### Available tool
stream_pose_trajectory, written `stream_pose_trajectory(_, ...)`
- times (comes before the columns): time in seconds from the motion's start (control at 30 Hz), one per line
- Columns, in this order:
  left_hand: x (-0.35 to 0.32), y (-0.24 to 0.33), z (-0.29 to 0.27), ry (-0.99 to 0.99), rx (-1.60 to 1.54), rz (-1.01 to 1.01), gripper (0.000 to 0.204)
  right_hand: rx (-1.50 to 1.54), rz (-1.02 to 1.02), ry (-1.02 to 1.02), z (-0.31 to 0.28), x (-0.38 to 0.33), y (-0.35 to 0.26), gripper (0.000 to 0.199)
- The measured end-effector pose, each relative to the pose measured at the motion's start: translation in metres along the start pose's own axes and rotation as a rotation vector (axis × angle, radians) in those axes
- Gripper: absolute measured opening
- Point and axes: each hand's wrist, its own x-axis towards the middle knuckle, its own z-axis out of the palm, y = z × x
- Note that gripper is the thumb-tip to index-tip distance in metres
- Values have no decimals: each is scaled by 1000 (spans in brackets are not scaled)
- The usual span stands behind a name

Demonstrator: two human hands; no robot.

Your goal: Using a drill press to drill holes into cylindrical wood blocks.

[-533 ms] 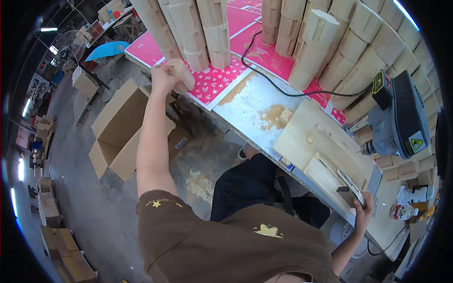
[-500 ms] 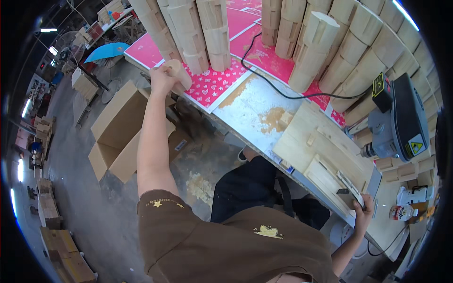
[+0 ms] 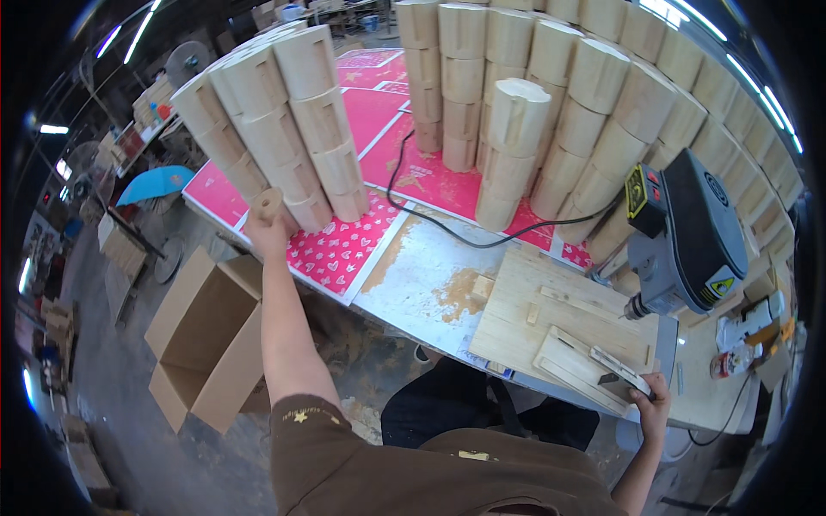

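Left hand [image 3: 269,235] gripping wooden cylinder [image 3: 269,204], long axis apparently near upright, round end up; right hand [image 3: 655,402] pinching pale lever [image 3: 618,368].

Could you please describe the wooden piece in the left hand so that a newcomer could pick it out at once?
On the partly pink-covered table, find the leftmost wooden stacks. At their near foot, by the table's edge, the left hand grips a pale wooden piece. Unlike its stacked neighbours, it is a single low piece with a hand on it.

Wooden cylinders [image 3: 509,168] look smooth and matt, the drill chuck [image 3: 636,307] metallic, the box [image 3: 230,365] cardboard.
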Motion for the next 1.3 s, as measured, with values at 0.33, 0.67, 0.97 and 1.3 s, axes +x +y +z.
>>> stream_pose_trajectory(0.33,-97,274,31,-180,-765,244,55,12,-8,25,6,3,-6,29)
stream_pose_trajectory(0.67,-112,399,125,-366,-456,67,103,54,-80,38,8,3,1,26)
stream_pose_trajectory(0.97,-141,401,41,-421,-603,365,86,16,-118,25,3,1,4,28)
stream_pose_trajectory(1.3,-209,359,-67,-1255,-311,838,71,-318,-322,27,-2,34,14,33)
